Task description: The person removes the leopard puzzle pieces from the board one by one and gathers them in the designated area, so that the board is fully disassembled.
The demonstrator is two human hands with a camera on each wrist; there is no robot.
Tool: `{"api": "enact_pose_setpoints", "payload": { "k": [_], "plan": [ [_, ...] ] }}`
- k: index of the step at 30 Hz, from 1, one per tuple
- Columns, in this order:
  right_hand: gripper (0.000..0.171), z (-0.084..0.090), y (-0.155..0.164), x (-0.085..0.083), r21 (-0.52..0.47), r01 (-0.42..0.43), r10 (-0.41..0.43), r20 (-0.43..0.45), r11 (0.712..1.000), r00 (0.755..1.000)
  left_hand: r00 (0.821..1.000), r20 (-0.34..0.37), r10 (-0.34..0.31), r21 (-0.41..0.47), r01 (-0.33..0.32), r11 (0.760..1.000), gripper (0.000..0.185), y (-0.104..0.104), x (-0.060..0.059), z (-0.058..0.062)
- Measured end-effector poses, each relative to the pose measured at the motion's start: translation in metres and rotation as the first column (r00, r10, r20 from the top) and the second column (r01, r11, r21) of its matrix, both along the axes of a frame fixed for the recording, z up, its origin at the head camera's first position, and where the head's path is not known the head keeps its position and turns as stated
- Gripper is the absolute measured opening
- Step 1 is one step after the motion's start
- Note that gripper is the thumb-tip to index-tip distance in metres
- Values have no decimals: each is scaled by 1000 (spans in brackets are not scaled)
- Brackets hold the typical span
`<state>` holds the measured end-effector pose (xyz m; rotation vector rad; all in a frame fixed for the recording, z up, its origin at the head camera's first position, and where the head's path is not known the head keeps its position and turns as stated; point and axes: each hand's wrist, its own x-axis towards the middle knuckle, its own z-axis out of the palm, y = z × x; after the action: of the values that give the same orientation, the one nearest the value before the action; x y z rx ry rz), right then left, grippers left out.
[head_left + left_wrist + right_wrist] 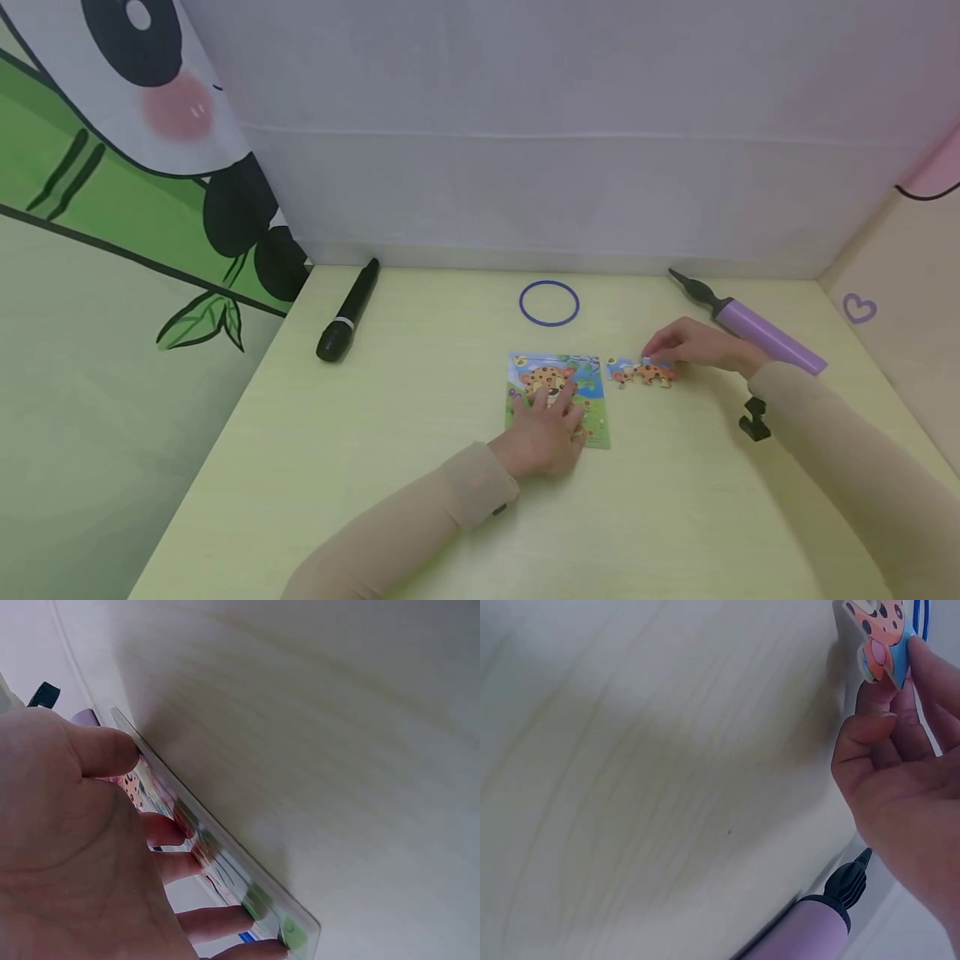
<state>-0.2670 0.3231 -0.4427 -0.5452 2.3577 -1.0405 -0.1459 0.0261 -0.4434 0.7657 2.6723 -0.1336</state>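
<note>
Puzzle board (592, 400): flat on the pale green table (390, 433), centre, printed with a spotted orange animal on green and blue. Left hand (543, 433) lies on its near part, fingers spread and straight, pressing down; the left wrist view shows fingertips (225, 922) on the board's face.

Loose puzzle pieces (641, 373): just right of the board, orange and blue, lying together on the table. Right hand (693, 343) touches their far right end, fingers curled; the right wrist view shows a piece (885, 637) pinched at the fingertips.

Blue ring (549, 302): flat, beyond the board.

Purple hand pump (757, 329): far right, black nozzle pointing to the far left, behind the right hand.

Black microphone (348, 310): far left, well apart from the board.

Black clip (754, 418): near the right sleeve.
</note>
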Motion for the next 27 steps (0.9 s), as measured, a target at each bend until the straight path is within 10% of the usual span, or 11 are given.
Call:
{"api": "enact_pose_setpoints", "payload": {
  "k": [11,27],
  "plan": [
    [19,-6,-1,-1,-16,47,-47,46,999,998,1000,-16,-5,4,5,1000,42,0,0,-3],
    [14,-7,-8,8,47,63,-58,-111,997,992,999,-32,-11,0,11,1000,45,-1,0,-4]
  ]
}}
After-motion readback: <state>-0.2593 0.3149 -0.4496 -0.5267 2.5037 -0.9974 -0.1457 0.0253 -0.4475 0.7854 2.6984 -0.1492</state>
